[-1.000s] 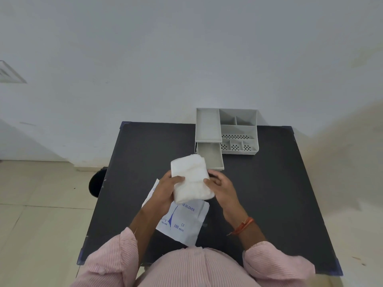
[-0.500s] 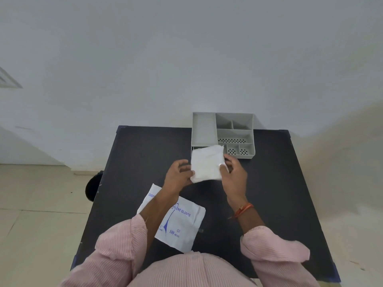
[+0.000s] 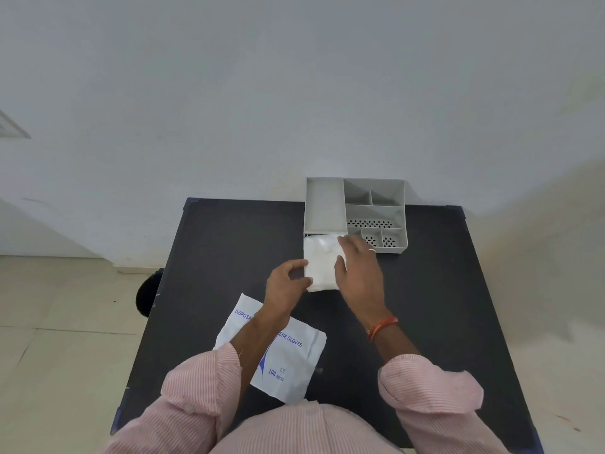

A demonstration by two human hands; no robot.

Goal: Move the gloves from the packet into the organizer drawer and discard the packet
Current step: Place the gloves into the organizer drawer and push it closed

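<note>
Bare table [image 3: 442, 306] at right (organizer [image 3: 324, 204] behind, packet [image 3: 294, 365] left)

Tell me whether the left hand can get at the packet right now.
Probably yes. The packet lies flat on the table just beneath the left forearm, with nothing on it; the left hand would first have to let go of the gloves it pinches.

A stack of white gloves [image 3: 320, 257] sits just in front of the grey organizer [image 3: 375, 213] at the tabletop's [image 3: 229, 244] far edge. The left hand [image 3: 285, 285] pinches its left edge, and the right hand [image 3: 359, 268] lies flat across its right side. The printed packet [image 3: 288, 362] lies flat nearer the person, partly under the left forearm.
</note>
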